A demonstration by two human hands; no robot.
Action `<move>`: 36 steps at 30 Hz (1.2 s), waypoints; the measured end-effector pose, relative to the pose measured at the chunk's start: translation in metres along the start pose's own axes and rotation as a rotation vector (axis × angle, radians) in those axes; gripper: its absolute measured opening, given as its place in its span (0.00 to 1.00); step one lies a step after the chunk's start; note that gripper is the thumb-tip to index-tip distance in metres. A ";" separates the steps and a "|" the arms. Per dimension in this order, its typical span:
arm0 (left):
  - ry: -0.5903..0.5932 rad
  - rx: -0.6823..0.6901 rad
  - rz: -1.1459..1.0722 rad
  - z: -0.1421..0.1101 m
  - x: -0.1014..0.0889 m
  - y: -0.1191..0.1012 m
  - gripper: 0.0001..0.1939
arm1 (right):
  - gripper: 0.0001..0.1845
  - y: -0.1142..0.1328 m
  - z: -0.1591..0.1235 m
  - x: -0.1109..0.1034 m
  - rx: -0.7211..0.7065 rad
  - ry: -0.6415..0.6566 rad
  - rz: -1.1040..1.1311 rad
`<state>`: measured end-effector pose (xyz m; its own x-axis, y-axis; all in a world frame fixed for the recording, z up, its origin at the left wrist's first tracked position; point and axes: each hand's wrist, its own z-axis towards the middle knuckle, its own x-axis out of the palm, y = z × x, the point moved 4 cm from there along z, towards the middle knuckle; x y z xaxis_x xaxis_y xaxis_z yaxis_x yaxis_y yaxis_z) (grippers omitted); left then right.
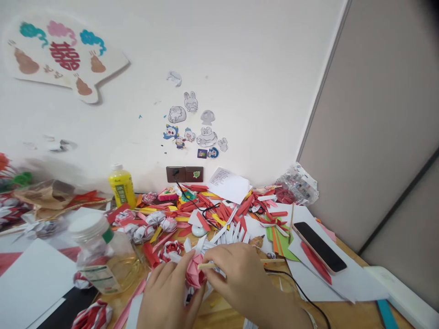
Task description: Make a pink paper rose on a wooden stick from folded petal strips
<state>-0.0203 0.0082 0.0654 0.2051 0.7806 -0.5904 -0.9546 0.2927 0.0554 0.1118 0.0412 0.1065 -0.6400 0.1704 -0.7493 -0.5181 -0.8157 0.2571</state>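
Note:
A pink folded-paper flower (pixel 195 273) is pinched between the thumb and fingers of my left hand (pixel 168 288). In my right hand (pixel 236 269) is a thin wooden stick (pixel 207 265), its tip against the side of the pink paper. The stick's rear part (pixel 274 261) shows beyond my right hand. Both hands are low over the middle of the table, close together. My palms and fingers hide part of the flower. Just behind them lie a red-and-white paper rose (pixel 171 250) and white paper strips (pixel 233 234).
Red, yellow and white paper strips (pixel 222 210) cover the table. A lidded clear jar (pixel 106 256) and a yellow drink bottle (pixel 122 187) stand left. On the right, a phone (pixel 319 246) rests on white sheets, near a black cable (pixel 298 283). A wall (pixel 257 91) rises behind.

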 end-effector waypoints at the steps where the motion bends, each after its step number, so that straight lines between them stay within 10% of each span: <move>1: 0.003 0.023 0.014 0.000 0.000 0.000 0.16 | 0.03 0.000 0.000 0.000 -0.004 -0.011 -0.003; 36: 0.044 0.203 0.080 0.002 -0.006 -0.002 0.15 | 0.08 0.014 -0.002 0.004 -0.245 -0.006 -0.423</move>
<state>-0.0192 0.0039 0.0700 0.1169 0.7823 -0.6118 -0.9034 0.3397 0.2617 0.1038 0.0295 0.1056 -0.4057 0.5178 -0.7532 -0.5855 -0.7800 -0.2209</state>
